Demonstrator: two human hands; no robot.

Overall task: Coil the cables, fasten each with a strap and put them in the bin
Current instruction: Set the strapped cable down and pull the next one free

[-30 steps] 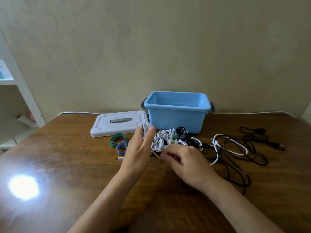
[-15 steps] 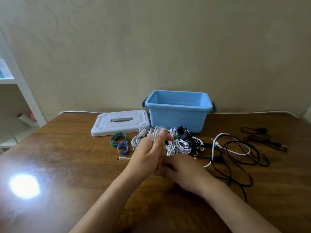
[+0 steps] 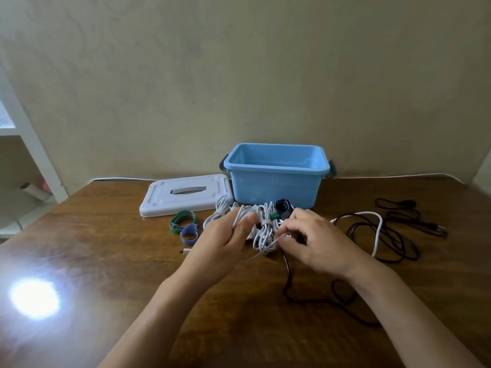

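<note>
While left hand [image 3: 225, 244] fingers [image 3: 245, 224] wrap white cable [image 3: 261, 232], taut

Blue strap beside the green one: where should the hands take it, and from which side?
Pinch the blue strap on its near rim, coming from above and the front. It stands as an open loop, the green strap sits close behind it, and the table before it is bare.
</note>
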